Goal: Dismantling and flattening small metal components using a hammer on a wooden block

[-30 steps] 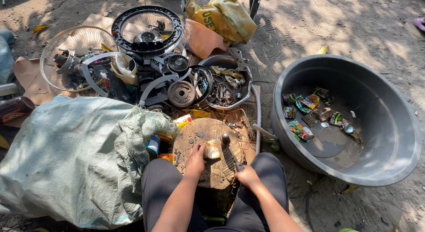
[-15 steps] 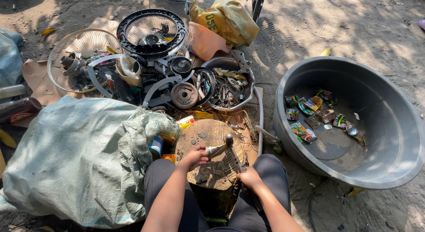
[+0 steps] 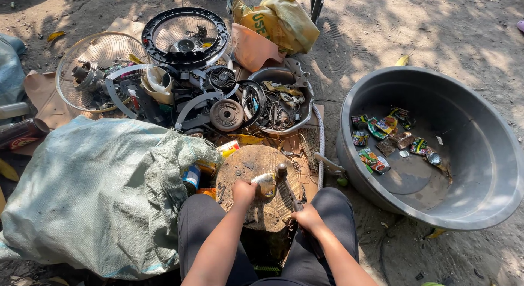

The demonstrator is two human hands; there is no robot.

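L hand grips a crushed yellowish metal can, pinned on the round wooden chopping block btwn the knees. R hand closed on a dark-handled hammer — head resting by the can. Wide grey plastic basin w/ flattened cans sits to the right — well apart.

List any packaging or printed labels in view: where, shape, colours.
Flattened printed cans: floor of grey basin, multicoloured.
Crushed can: on round wooden block, in left hand, yellowish-silver.
Yellow printed sack: top centre, crumpled.
Woven pale-green sack: left, bulging.
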